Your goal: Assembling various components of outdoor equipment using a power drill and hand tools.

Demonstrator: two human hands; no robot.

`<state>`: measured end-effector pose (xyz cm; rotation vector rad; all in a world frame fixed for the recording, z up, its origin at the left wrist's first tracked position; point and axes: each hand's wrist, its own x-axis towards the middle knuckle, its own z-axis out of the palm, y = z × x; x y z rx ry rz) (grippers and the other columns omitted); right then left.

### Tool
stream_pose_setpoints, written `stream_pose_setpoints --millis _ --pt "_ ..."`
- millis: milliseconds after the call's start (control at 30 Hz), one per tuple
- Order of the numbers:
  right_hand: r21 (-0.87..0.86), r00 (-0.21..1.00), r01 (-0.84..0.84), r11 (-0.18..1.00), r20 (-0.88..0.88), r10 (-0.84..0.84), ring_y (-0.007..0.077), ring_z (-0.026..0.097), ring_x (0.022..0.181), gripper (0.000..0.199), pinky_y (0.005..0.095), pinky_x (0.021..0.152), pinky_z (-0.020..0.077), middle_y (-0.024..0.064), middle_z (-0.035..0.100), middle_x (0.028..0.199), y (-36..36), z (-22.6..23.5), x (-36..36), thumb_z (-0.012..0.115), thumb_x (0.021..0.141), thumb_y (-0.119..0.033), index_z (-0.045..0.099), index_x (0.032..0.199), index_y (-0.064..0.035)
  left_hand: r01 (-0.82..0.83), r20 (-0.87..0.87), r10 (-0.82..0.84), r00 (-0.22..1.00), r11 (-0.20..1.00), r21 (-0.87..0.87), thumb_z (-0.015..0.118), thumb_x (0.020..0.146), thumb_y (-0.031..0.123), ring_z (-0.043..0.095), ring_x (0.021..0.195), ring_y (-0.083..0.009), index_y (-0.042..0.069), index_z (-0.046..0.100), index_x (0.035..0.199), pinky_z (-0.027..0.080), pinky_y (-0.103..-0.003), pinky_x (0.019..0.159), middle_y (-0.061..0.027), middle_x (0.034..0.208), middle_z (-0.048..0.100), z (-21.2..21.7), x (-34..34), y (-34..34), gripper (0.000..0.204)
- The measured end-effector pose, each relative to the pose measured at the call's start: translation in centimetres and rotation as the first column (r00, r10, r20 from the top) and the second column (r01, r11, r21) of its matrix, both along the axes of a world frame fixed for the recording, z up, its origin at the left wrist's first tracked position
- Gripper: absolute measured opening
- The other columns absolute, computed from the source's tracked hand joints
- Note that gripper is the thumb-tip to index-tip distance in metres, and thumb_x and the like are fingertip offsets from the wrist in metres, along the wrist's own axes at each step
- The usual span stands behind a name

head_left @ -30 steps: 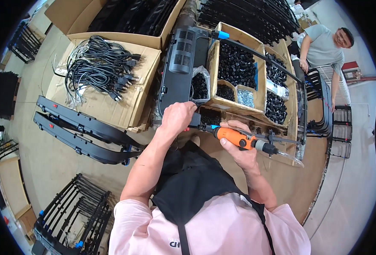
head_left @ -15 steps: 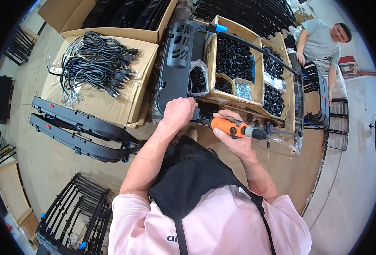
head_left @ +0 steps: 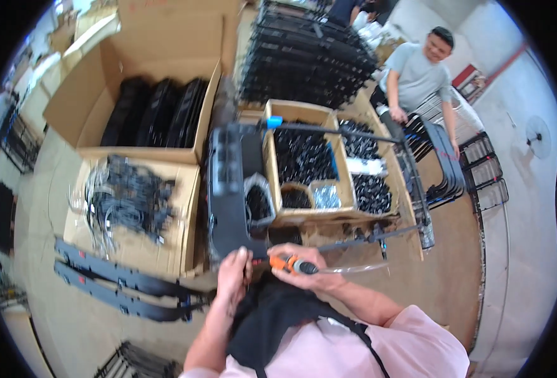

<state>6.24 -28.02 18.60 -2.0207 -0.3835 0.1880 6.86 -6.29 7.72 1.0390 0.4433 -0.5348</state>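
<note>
In my right hand point(head_left: 316, 269) is an orange power screwdriver point(head_left: 283, 262) with a dark grey rear end and a clear hose point(head_left: 357, 269) trailing right. Its front end points left, toward my left hand point(head_left: 233, 276). That hand is closed at the near end of a black plastic housing point(head_left: 229, 228), and what its fingers pinch is hidden. A small red spot shows between the two hands. A slim black frame point(head_left: 347, 132) runs from the housing's far end to the right and back toward my right hand.
Beyond the housing stands a partitioned wooden box point(head_left: 313, 217) of small black parts and screws. Left are bundled black cables point(head_left: 130, 201) on cardboard, an open carton point(head_left: 165, 151) and curved black frames point(head_left: 124, 299). A co-worker point(head_left: 420, 79) stands at the far right beside stacked frames.
The view has tilted up, so everything sits lower in it. The screwdriver has turned, its rear end now facing me more, and its front lies closer to my left hand.
</note>
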Motion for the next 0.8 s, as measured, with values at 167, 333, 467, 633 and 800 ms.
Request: stream_pose_setpoints --millis 167,333,467,633,800 --pt "-0.015 0.999 0.015 1.0 -0.041 -0.015 0.0231 0.074 0.1 0.035 0.0342 0.09 0.0589 0.0099 0.075 0.109 -0.2 -0.4 -0.2 0.079 0.089 -0.017 0.068 0.122 -0.0089 -0.038 -0.247 -0.031 0.969 0.962 -0.271 0.058 0.109 0.043 0.047 0.056 -0.0107 0.012 0.062 0.1 0.034 -0.025 0.047 0.0034 0.071 0.053 -1.7 -3.7 -0.8 0.033" --pt "0.035 0.999 0.039 0.999 -0.032 -0.038 0.0179 0.072 0.106 0.043 0.0332 0.095 0.0569 0.0087 0.074 0.118 -0.7 0.4 -0.7 0.08 0.091 -0.016 0.067 0.132 -0.0085 -0.051 -0.315 -0.073 0.946 0.928 -0.368 0.055 0.11 0.042 0.049 0.064 -0.0125 0.011 0.061 0.104 0.037 -0.026 0.052 0.003 0.078 0.055 -3.1 -4.0 -1.4 0.032" --pt "0.156 1.0 0.017 0.988 -0.012 -0.016 0.0186 0.069 0.117 0.045 0.0347 0.103 0.0542 0.0088 0.072 0.127 -1.9 1.9 -0.8 0.08 0.092 -0.016 0.065 0.134 -0.0057 -0.141 -0.346 -0.017 0.938 0.893 -0.427 0.049 0.113 0.039 0.047 0.069 -0.0127 0.012 0.061 0.108 0.039 -0.026 0.058 0.0034 0.083 0.054 -3.5 -3.7 -1.7 0.03" --pt "0.286 0.995 0.0 0.958 -0.091 0.027 0.0205 0.067 0.123 0.047 0.0377 0.109 0.0515 0.0082 0.071 0.131 -2.0 1.4 -1.5 0.081 0.094 -0.019 0.063 0.136 -0.0074 -0.302 -0.417 0.057 0.907 0.777 -0.552 0.048 0.112 0.044 0.046 0.069 -0.0131 0.014 0.057 0.11 0.04 -0.026 0.058 0.0027 0.082 0.051 -2.6 -2.5 -2.8 0.032" --pt "0.19 0.994 0.004 0.982 -0.108 0.017 0.0211 0.068 0.121 0.048 0.0357 0.106 0.0533 0.0103 0.069 0.132 -2.3 2.2 -1.7 0.08 0.094 -0.02 0.063 0.137 -0.0079 -0.34 -0.417 0.076 0.906 0.718 -0.608 0.048 0.111 0.046 0.046 0.066 -0.013 0.015 0.057 0.11 0.041 -0.029 0.058 0.0031 0.077 0.051 -1.0 -1.6 -3.3 0.032"
